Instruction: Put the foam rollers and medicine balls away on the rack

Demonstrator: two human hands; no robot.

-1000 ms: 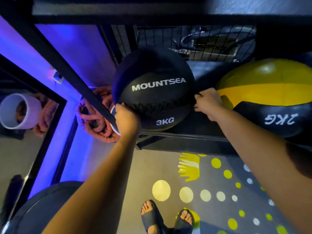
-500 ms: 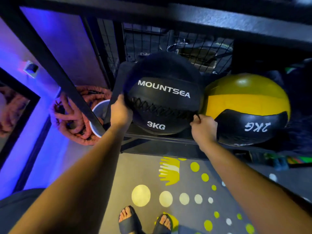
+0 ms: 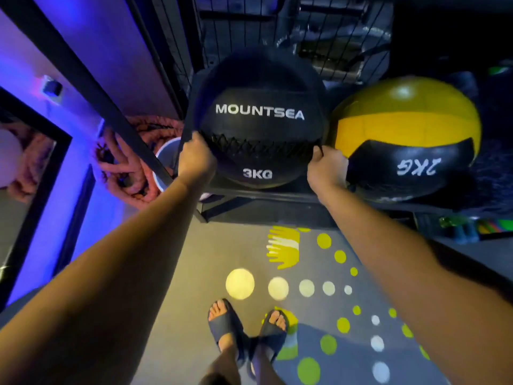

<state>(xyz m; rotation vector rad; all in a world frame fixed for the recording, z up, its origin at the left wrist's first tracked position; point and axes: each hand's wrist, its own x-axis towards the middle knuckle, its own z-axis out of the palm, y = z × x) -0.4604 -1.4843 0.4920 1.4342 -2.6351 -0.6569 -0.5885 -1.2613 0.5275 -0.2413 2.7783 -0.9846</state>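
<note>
Both your grips, left hand point(image 3: 195, 159) and right hand point(image 3: 327, 169), are clamped on the black 3KG ball point(image 3: 259, 118) sitting on the rack shelf point(image 3: 266, 194). Yellow 2KG ball point(image 3: 408, 137) sits just right of your right hand.

I've got a coiled pink rope point(image 3: 130, 168) at nine o'clock beside a white bucket point(image 3: 166, 162), a floor mat point(image 3: 305, 315) with yellow and white dots at six, dark sandals point(image 3: 224, 323) there too.
</note>
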